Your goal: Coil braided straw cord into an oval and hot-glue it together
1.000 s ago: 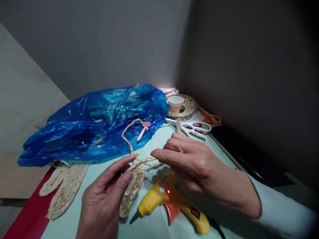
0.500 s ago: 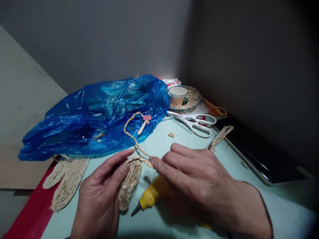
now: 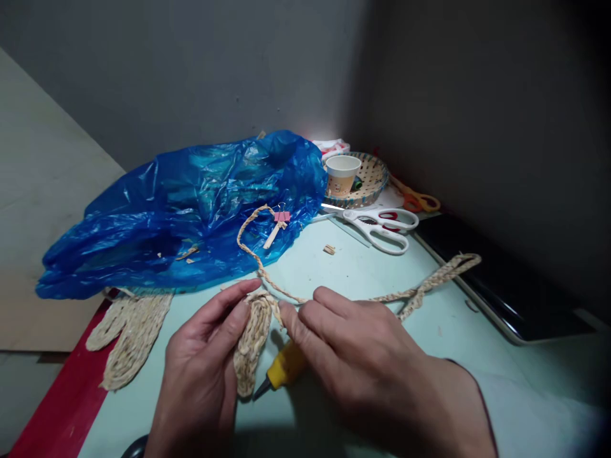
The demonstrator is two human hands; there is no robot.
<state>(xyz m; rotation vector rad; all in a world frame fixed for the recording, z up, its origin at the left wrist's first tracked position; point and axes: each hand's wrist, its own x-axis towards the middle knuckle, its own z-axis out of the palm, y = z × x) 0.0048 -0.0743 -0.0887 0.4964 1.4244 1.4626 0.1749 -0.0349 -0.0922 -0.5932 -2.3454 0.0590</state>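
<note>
Between thumb and fingers, my left hand (image 3: 205, 356) grips a coiled braid piece (image 3: 252, 350), a flat oval of pale plaited straw. Just to its right, my right hand (image 3: 353, 356) pinches the straw braid where it leaves the top of the coil. From there a long straw cord (image 3: 252, 254) curves up to a pink binder clip (image 3: 282, 217) lying against the blue bag. More braid, a folded loop (image 3: 442, 275), lies out to the right past my knuckles. Partly hidden under my right hand is a yellow glue gun (image 3: 286, 366) with a dark nozzle.
A blue plastic bag (image 3: 191, 203) covers the back left, with a mitten-shaped straw piece (image 3: 133, 337) in front. White scissors (image 3: 382, 229), a paper cup (image 3: 342, 175) in a woven basket (image 3: 375, 181) and orange-handled scissors (image 3: 420, 200) sit behind. A black-screened tablet (image 3: 506, 286) lies right.
My right hand has shifted left, closer to the coil, and the braid between the hands is bent shorter. The loop on the right now reaches farther over the tablet. The view has tilted slightly.
</note>
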